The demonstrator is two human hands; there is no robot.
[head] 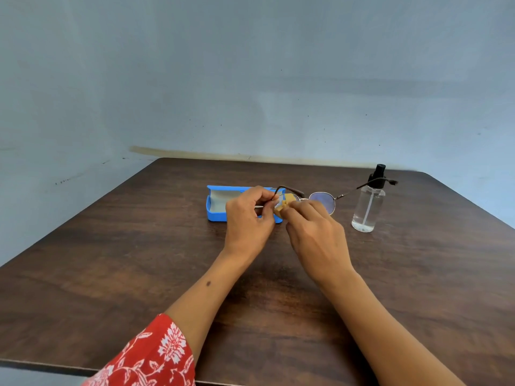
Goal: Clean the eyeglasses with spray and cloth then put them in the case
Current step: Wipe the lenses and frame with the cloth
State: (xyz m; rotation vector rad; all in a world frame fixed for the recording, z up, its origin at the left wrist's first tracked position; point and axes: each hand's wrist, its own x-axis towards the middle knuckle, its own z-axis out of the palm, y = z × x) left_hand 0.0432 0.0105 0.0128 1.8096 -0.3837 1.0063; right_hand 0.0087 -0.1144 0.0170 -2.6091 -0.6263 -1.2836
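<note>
The left hand (249, 215) is pinching the glasses (320, 200); the right hand (315, 232) is pressing a cloth (284, 206) on one lens. Excess pressure is risking a bent frame

Both forearms extended forward, hands close together; left hand (249, 215) fingers pinched, right hand (316, 227) fingers curled.

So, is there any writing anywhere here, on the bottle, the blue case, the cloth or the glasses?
None can be read.
Spray bottle: clear with a black top, no label showing.
Blue case: lying open, plain blue outside and pale lining, no lettering visible.
Yellow cloth: mostly hidden between the left hand and right hand, no print seen.
Glasses: any marking on the frame is too small to tell.
</note>
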